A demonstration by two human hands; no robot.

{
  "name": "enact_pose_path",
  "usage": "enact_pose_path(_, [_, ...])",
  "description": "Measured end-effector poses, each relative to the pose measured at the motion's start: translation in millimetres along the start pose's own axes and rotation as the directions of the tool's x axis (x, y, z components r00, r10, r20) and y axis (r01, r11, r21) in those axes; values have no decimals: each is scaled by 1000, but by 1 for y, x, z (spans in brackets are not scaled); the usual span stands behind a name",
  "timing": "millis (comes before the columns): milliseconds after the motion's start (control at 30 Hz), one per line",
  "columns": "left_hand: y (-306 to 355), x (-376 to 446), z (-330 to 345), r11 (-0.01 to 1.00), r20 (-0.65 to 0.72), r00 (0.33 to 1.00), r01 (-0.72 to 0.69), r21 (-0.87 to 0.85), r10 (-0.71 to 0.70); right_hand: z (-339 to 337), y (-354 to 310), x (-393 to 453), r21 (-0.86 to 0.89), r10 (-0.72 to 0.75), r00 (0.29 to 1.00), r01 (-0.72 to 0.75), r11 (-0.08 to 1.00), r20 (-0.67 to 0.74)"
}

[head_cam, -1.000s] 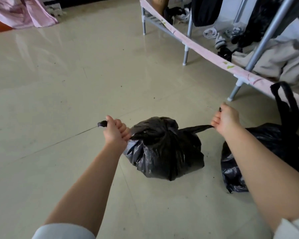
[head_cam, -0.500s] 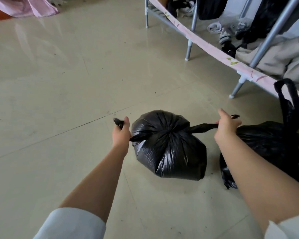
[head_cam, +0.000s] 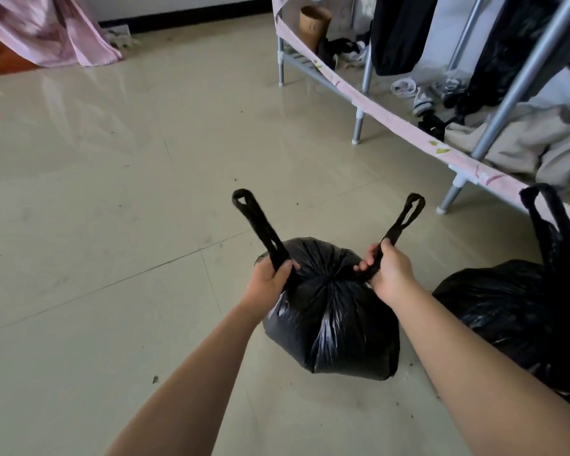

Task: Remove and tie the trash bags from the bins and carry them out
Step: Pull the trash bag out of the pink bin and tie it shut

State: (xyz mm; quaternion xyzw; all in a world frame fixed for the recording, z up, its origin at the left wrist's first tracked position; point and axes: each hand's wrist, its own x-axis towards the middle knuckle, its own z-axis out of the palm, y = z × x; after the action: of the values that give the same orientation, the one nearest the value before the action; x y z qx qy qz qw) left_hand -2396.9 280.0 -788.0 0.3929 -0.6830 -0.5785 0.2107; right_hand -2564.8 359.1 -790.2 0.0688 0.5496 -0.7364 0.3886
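A full black trash bag (head_cam: 333, 320) sits on the tiled floor in front of me, its top gathered and knotted. My left hand (head_cam: 270, 281) is closed around the bag's left handle (head_cam: 254, 222), which sticks up and away. My right hand (head_cam: 389, 271) grips the right handle (head_cam: 405, 218) close to the knot, and its loop stands up too. A second black trash bag (head_cam: 520, 320) rests on the floor to the right, one handle loop (head_cam: 553, 225) standing upright, untouched.
A metal-framed clothes rack (head_cam: 359, 123) with a pink fabric edge runs along the right, holding hanging dark clothes, shoes and piled garments. Pink cloth (head_cam: 46, 31) hangs at the far left by the wall. Small bits of debris dot the pale tiled floor (head_cam: 112, 192).
Both hands have come in from a wide sideways pull to positions close to the knot. The handle ends, stretched flat before, now stick upward.
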Motion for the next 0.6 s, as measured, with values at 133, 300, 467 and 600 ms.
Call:
enact_pose_path(133, [27, 5, 10, 983, 167, 980, -132, 131, 109, 3, -8, -9, -37, 6, 990, -1, 999, 139])
enact_pose_path(300, [36, 5, 25, 952, 222, 974, 37, -303, 33, 0, -19, -14, -3, 44, 979, -45, 999, 198])
enact_pose_path(467, [17, 14, 28, 881, 39, 992, 85, 466, -116, -9, -18, -16, -377, 83, 980, -10, 926, 179])
enact_pose_path(600, [6, 10, 36, 679, 81, 979, 71, 730, -189, -18, -22, -13, -282, 81, 985, -35, 959, 153])
